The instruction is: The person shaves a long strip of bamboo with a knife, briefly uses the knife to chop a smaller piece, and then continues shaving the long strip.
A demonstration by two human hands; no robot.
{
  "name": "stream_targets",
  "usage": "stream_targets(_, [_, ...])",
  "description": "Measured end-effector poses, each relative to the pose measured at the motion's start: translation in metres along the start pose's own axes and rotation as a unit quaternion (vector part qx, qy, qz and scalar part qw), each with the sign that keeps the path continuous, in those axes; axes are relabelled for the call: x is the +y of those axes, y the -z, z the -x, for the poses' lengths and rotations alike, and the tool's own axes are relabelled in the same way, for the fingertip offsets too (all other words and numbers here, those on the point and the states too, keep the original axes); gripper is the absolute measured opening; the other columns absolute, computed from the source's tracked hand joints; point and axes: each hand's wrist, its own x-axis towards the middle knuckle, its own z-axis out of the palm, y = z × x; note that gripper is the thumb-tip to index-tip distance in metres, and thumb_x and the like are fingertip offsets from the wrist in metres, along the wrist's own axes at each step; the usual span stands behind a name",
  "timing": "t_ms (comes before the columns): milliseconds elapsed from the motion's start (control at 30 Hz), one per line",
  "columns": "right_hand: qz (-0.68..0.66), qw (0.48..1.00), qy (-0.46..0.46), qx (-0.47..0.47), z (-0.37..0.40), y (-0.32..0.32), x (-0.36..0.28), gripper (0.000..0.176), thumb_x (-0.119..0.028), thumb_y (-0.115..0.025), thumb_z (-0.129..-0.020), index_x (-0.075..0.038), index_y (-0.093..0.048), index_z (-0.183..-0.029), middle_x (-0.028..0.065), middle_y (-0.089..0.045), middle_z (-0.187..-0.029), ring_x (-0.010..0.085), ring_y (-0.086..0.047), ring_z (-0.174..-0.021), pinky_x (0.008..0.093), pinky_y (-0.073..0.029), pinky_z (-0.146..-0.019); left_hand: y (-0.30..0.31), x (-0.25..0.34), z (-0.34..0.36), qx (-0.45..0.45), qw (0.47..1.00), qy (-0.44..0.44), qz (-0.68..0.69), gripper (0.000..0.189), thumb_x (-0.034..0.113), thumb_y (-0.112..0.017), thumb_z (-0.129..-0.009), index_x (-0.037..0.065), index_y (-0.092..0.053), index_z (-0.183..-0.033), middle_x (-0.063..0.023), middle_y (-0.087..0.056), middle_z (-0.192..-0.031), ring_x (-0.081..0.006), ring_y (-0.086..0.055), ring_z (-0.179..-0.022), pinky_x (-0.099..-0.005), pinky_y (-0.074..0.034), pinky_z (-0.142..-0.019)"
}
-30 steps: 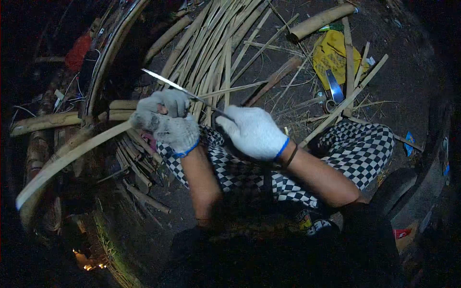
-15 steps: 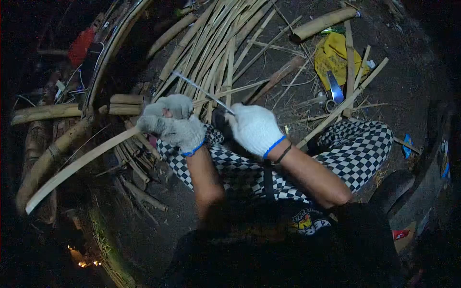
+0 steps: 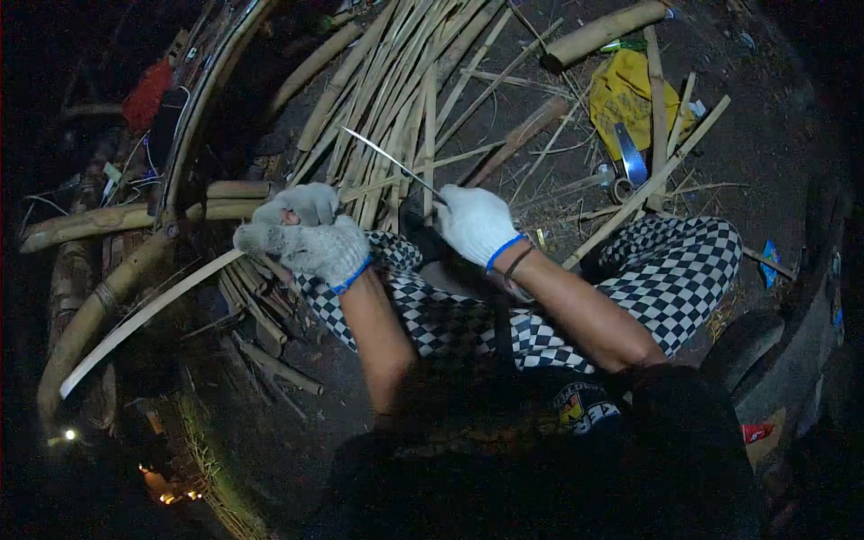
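My left hand, in a worn grey-white glove, is closed around a long bamboo strip. One length of the strip bows down to the left, and a thin pale length seems to come out on the other side, toward the right. In a whiter glove with a blue cuff, my right hand grips a knife. Its handle is mostly hidden by the fingers. The narrow blade points up and to the left, above the strip and apart from my left hand.
Many split bamboo strips lie in a pile ahead. To the right are a yellow cloth, a handsaw and a bamboo pole. Cut bamboo pieces lie left of my checkered trousers. Small flames glow at lower left.
My left hand has shifted left with the bamboo strip. The knife in my right hand has risen slightly, its tip a little farther right and its blade catching more light.
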Motion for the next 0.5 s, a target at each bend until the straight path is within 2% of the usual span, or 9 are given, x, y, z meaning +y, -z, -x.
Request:
stream_targets(100, [0.021,0.999,0.008,-0.043,0.006,0.024,-0.037,0.02,-0.023,-0.053,-0.085,-0.003,-0.056,-0.081,0.0198,-0.06,-0.067,0.0392,-0.06,-0.068,0.0494,-0.047,-0.061,-0.003,-0.001,-0.002,0.018,1.0,-0.017,-0.005,0.046,0.055,-0.041,-0.092,0.017,-0.042,-0.066,0.0018,-0.035,-0.051,-0.0102,-0.024,-0.038,-0.026,-0.017,-0.038])
stream_targets(133, [-0.014,0.998,0.052,-0.012,0.012,0.026,-0.044,0.018,-0.022,-0.054,-0.084,-0.004,-0.056,-0.082,0.0192,-0.06,-0.066,0.0387,-0.061,-0.066,0.0483,-0.049,-0.06,-0.028,-0.004,-0.007,0.233,0.968,-0.026,-0.086,0.046,0.054,-0.04,-0.093,0.018,-0.041,-0.065,0.002,-0.032,-0.049,-0.0102,-0.022,-0.037,-0.0261,-0.016,-0.037])
stream_targets(167, [-0.017,0.997,0.071,0.003,0.011,0.024,-0.039,0.017,-0.022,-0.053,-0.084,-0.005,-0.056,-0.081,0.0193,-0.06,-0.066,0.0386,-0.061,-0.065,0.0479,-0.049,-0.06,-0.042,-0.005,-0.008,0.436,0.885,-0.033,-0.163,0.046,0.053,-0.038,-0.094,0.018,-0.039,-0.063,0.0023,-0.029,-0.048,-0.0102,-0.02,-0.036,-0.0262,-0.015,-0.036])
stream_targets(200, [-0.022,0.996,0.088,0.018,0.011,0.019,-0.03,0.017,-0.021,-0.053,-0.083,-0.005,-0.057,-0.08,0.0194,-0.06,-0.066,0.0386,-0.061,-0.064,0.0475,-0.05,-0.059,-0.03,-0.004,-0.005,0.436,0.884,-0.029,-0.167,0.046,0.053,-0.038,-0.094,0.018,-0.039,-0.063,0.0023,-0.029,-0.048,-0.0102,-0.02,-0.036,-0.0262,-0.015,-0.036])
stream_targets(233, [0.019,0.999,0.046,0.009,0.004,0.013,-0.013,0.018,-0.021,-0.052,-0.083,-0.005,-0.058,-0.079,0.0197,-0.061,-0.066,0.0386,-0.061,-0.064,0.0472,-0.05,-0.059,-0.012,-0.004,0.0,0.254,0.962,-0.015,-0.096,0.046,0.053,-0.038,-0.094,0.019,-0.038,-0.063,0.0024,-0.028,-0.048,-0.0102,-0.02,-0.037,-0.026,-0.015,-0.037])
stream_targets(267, [0.061,0.998,0.006,0.001,-0.009,0.006,0.012,0.019,-0.022,-0.052,-0.083,-0.005,-0.059,-0.078,0.02,-0.061,-0.066,0.0385,-0.062,-0.064,0.0469,-0.051,-0.059,-0.002,-0.005,0.002,0.061,0.998,-0.003,-0.019,0.045,0.052,-0.038,-0.094,0.019,-0.037,-0.063,0.0025,-0.027,-0.049,-0.0102,-0.019,-0.037,-0.0258,-0.016,-0.037])
stream_targets(333, [0.122,0.991,-0.015,-0.049,-0.028,-0.003,0.054,0.023,-0.022,-0.05,-0.084,-0.005,-0.063,-0.077,0.0214,-0.062,-0.07,0.0373,-0.063,-0.067,0.0465,-0.051,-0.06,-0.007,0.001,0.006,0.027,1.0,0.002,-0.007,0.046,0.053,-0.038,-0.094,0.019,-0.036,-0.062,0.0026,-0.027,-0.049,-0.0102,-0.019,-0.038,-0.0257,-0.015,-0.038])
stream_targets(400, [0.119,0.991,-0.021,-0.055,-0.022,0.022,0.021,0.023,-0.023,-0.051,-0.084,-0.004,-0.063,-0.08,0.0212,-0.062,-0.07,0.038,-0.062,-0.067,0.047,-0.051,-0.061,-0.013,-0.007,-0.001,-0.011,1.0,0.008,0.01,0.046,0.054,-0.039,-0.093,0.019,-0.035,-0.062,0.0028,-0.027,-0.05,-0.0102,-0.019,-0.038,-0.0256,-0.015,-0.038])
stream_targets(500, [0.046,0.998,0.038,-0.024,-0.008,0.027,-0.006,0.018,-0.024,-0.054,-0.082,-0.006,-0.056,-0.083,0.0197,-0.06,-0.07,0.0391,-0.06,-0.07,0.0485,-0.048,-0.063,-0.013,-0.012,-0.001,0.085,0.996,0.004,-0.038,0.052,0.06,-0.036,-0.091,0.018,-0.03,-0.061,0.0027,-0.025,-0.048,-0.01,-0.021,-0.036,-0.0251,-0.017,-0.034])
